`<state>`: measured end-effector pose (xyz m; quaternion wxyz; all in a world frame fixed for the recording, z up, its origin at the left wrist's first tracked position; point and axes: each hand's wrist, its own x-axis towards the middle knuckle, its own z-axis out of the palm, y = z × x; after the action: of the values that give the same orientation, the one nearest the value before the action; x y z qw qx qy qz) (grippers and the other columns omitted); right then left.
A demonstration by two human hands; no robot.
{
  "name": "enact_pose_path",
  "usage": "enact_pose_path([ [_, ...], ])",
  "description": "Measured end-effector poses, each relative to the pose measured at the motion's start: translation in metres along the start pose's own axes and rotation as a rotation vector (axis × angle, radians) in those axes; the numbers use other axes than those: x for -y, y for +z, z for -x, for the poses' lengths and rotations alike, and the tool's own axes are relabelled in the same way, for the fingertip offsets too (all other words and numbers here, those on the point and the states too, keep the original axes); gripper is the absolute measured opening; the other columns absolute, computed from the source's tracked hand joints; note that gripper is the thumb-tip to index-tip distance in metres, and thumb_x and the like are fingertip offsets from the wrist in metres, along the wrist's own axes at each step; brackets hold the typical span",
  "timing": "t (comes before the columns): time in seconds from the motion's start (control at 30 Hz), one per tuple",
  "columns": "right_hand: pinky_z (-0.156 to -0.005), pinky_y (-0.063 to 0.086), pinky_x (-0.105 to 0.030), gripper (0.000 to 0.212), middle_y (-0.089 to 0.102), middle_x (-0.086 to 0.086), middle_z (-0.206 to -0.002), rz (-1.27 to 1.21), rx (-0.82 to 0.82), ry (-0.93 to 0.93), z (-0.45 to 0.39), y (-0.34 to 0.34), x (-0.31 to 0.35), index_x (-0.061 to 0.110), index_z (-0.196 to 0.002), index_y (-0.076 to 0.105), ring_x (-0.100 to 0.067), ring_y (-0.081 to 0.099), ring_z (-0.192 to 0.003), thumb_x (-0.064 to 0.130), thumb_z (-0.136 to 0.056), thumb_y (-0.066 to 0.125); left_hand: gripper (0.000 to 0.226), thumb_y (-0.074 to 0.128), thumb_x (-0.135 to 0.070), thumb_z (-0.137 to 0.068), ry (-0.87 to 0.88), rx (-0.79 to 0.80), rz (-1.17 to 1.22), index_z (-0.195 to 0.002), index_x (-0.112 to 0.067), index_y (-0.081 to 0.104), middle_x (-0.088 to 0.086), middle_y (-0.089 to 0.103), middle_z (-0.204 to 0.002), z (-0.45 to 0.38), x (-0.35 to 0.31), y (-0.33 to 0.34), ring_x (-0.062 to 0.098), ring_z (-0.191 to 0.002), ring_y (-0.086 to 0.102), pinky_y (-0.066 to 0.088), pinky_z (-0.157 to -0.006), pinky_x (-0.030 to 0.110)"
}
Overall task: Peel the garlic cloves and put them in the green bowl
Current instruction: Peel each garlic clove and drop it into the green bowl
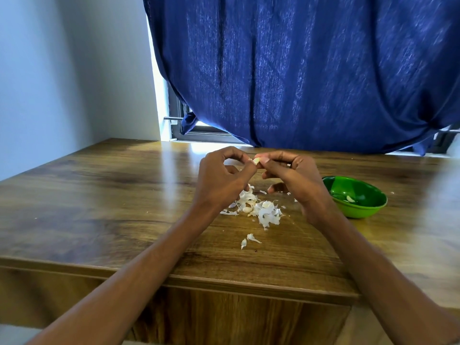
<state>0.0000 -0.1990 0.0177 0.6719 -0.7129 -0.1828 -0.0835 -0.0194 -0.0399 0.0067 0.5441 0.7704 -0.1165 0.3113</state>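
Garlic clove [256,161] — pale, glossy — pinched between both hands.

Most of the garlic clove [256,160] is covered by the fingertips of the left hand [224,180] and right hand [296,178] pinching it above the skin pile [258,210]; how much skin remains cannot be told. The left hand also hides the pile's far edge. Right of the pile, the green bowl [358,207] holds something pale, too small to count. The surface [99,207] runs off the picture's right edge.
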Motion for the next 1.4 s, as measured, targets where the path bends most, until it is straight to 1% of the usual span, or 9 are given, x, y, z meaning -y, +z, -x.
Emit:
enact_pose_path([
  [0.13,-0.058,0.054,-0.019,0.018,0.077,0.002,-0.09,-0.004,0.007,-0.009,0.0003,0.0014,-0.0001,0.014,-0.103,0.074,-0.006,0.069,-0.075,0.024,-0.088,0.073,0.009,0.071,-0.014,-0.089,-0.009,0.002,0.005,-0.088,-0.005,0.069,-0.004,0.062,-0.054,0.0,-0.0007,0.0005,0.007,-0.037,0.057,0.048,-0.043,0.029],
  [0.2,-0.061,0.055,-0.019,0.016,0.077,0.001,-0.089,0.013,-0.003,-0.029,-0.0002,0.0014,-0.0011,0.014,-0.099,0.075,-0.006,0.069,-0.075,0.022,-0.085,0.077,0.011,0.071,-0.014,-0.089,-0.009,0.014,0.01,-0.089,-0.003,0.067,-0.002,0.061,-0.053,0.0,0.0001,0.0009,0.006,-0.037,0.056,0.048,-0.042,0.03],
  [0.33,-0.068,0.056,-0.019,0.017,0.077,0.001,-0.089,0.008,-0.059,-0.083,-0.0008,0.0019,-0.002,0.011,-0.098,0.076,-0.007,0.072,-0.079,0.018,-0.083,0.079,0.008,0.071,-0.011,-0.088,0.002,0.033,0.01,-0.089,-0.004,0.067,-0.008,0.06,-0.051,-0.0003,0.002,0.0006,0.008,-0.039,0.058,0.048,-0.04,0.029],
  [0.47,-0.07,0.057,-0.02,0.014,0.077,0.002,-0.088,0.013,-0.085,-0.122,-0.0001,0.0006,-0.0012,0.012,-0.096,0.076,-0.01,0.073,-0.081,0.017,-0.083,0.079,0.006,0.071,-0.008,-0.089,0.005,0.047,0.014,-0.089,-0.004,0.067,-0.007,0.061,-0.056,0.0006,0.0012,0.0002,0.007,-0.039,0.058,0.049,-0.04,0.029],
  [0.67,-0.07,0.057,-0.021,0.014,0.078,-0.002,-0.091,-0.056,-0.124,-0.114,-0.0002,-0.0012,0.0004,0.011,-0.095,0.077,-0.015,0.074,-0.082,0.016,-0.082,0.08,0.009,0.07,-0.016,-0.095,0.052,0.003,0.009,-0.097,-0.007,0.072,-0.006,0.066,-0.071,0.0021,0.0004,-0.0012,0.008,-0.042,0.061,0.052,-0.04,0.031],
  [0.83,-0.068,0.057,-0.02,0.008,0.078,0.0,-0.089,-0.038,-0.114,-0.132,0.0015,0.0001,0.0014,0.015,-0.089,0.076,-0.014,0.074,-0.081,0.015,-0.082,0.08,0.012,0.073,-0.02,-0.094,0.12,-0.013,-0.055,-0.102,-0.011,0.076,-0.004,0.075,-0.099,0.002,0.0035,0.001,0.013,-0.05,0.068,0.049,-0.04,0.024],
  [1.03,-0.07,0.059,-0.023,0.009,0.078,-0.001,-0.086,0.006,-0.085,-0.168,0.0018,0.0014,0.0012,0.012,-0.089,0.077,-0.016,0.074,-0.079,0.015,-0.082,0.081,0.005,0.078,-0.016,-0.088,0.153,-0.079,-0.111,-0.092,-0.012,0.079,-0.006,0.076,-0.089,0.0005,0.0051,0.0002,0.01,-0.048,0.067,0.047,-0.045,0.016],
  [1.23,-0.07,0.058,-0.021,0.015,0.078,-0.008,-0.089,-0.061,-0.059,-0.154,0.0031,0.0033,0.0012,0.001,-0.094,0.075,-0.02,0.076,-0.083,0.009,-0.081,0.08,0.006,0.079,-0.019,-0.085,0.208,-0.101,-0.134,-0.089,-0.015,0.079,-0.009,0.076,-0.089,0.0012,0.0049,-0.0008,0.009,-0.049,0.067,0.051,-0.047,0.018],
  [1.4,-0.072,0.059,-0.023,0.011,0.078,-0.01,-0.088,-0.07,-0.049,-0.144,0.0032,0.0037,0.0016,0.003,-0.09,0.075,-0.022,0.076,-0.083,0.007,-0.081,0.08,0.008,0.081,-0.022,-0.082,0.234,-0.142,-0.146,-0.086,-0.015,0.08,-0.009,0.076,-0.084,0.002,0.0044,-0.002,0.01,-0.049,0.067,0.052,-0.053,0.02],
])
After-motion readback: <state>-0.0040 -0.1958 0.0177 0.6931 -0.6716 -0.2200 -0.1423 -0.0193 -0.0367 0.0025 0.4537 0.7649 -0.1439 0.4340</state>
